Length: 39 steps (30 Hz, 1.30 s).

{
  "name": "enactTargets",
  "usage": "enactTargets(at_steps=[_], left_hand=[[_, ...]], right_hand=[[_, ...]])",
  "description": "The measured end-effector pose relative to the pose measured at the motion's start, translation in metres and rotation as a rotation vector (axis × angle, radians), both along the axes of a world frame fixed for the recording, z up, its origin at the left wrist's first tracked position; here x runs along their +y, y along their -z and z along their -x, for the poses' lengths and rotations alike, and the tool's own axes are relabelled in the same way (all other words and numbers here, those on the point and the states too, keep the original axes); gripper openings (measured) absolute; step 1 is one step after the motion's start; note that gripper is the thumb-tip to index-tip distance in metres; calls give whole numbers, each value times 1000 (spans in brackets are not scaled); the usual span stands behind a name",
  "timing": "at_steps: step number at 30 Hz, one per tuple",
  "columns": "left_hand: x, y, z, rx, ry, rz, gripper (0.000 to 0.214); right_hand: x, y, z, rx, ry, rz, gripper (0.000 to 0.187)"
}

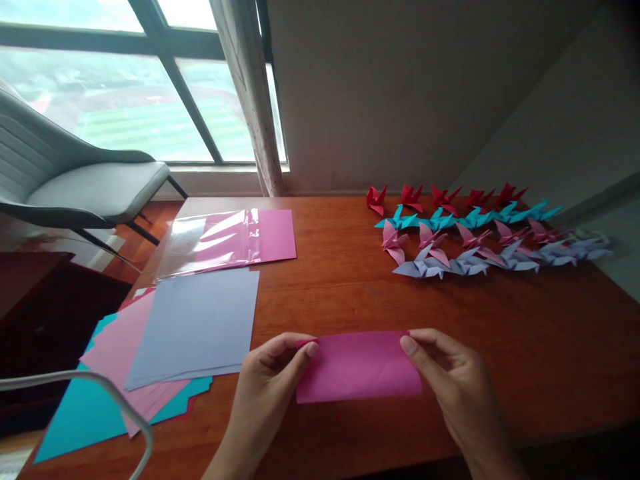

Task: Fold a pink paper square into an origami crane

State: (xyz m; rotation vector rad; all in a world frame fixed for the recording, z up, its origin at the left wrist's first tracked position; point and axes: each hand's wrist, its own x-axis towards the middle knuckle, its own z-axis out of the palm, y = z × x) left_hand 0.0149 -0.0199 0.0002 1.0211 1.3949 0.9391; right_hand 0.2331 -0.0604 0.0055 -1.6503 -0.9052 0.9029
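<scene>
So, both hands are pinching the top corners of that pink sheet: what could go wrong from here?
The left hand and right hand grip the pink sheet only at its top corners, so its edges may slip out of line and any crease run crooked. The left forearm lies close to the loose paper stack near the edge of the table; a sweep could nudge sheets off.

Bare table (350, 293) between paper stack (195, 327) and cranes (480, 233)
</scene>
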Motion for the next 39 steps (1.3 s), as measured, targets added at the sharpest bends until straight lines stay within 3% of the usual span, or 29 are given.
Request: enactTargets(at_steps=[7, 15, 18, 24, 28, 35, 39], left_hand=[[3, 8, 7, -21, 78, 0, 25], [11, 6, 13, 71, 195, -69, 24], [18, 6, 14, 226, 276, -176, 21], [31, 8, 12, 756, 379, -552, 14], [33, 8, 8, 983, 424, -562, 15], [37, 5, 5, 1152, 468, -500, 8], [40, -4, -3, 1172, 567, -545, 27]], right_hand=[[2, 10, -10, -18, -55, 7, 26], [16, 9, -26, -118, -318, 56, 22], [25, 9, -26, -316, -388, 19, 17], [47, 22, -23, -666, -477, -149, 14], [54, 30, -20, -757, -500, -130, 14], [58, 35, -21, -825, -525, -96, 8], [62, 28, -16, -840, -566, -148, 25]])
